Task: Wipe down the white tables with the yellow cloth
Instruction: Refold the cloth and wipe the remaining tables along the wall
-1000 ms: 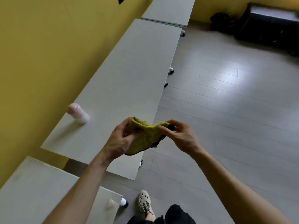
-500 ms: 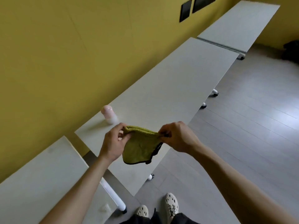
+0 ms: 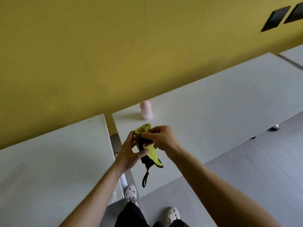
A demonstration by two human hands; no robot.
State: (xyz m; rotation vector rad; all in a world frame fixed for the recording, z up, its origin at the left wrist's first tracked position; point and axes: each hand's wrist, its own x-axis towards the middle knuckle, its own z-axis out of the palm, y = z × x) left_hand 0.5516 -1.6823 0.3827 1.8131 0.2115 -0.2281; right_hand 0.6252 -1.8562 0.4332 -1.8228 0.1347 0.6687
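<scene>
Soft even daylight; faint shadows on white tables (image 3: 213, 112); slight motion blur; wide-angle bending at edges.

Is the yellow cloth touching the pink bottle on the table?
Apart. The head view shows a strip of white table between the pink bottle and the yellow cloth, gripped by the left hand and right hand.

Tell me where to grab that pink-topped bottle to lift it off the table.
Probably take the bottle round its white lower body, from the near, floor side: it stands upright on the table close by the yellow wall, and its pink cap is domed.
</scene>
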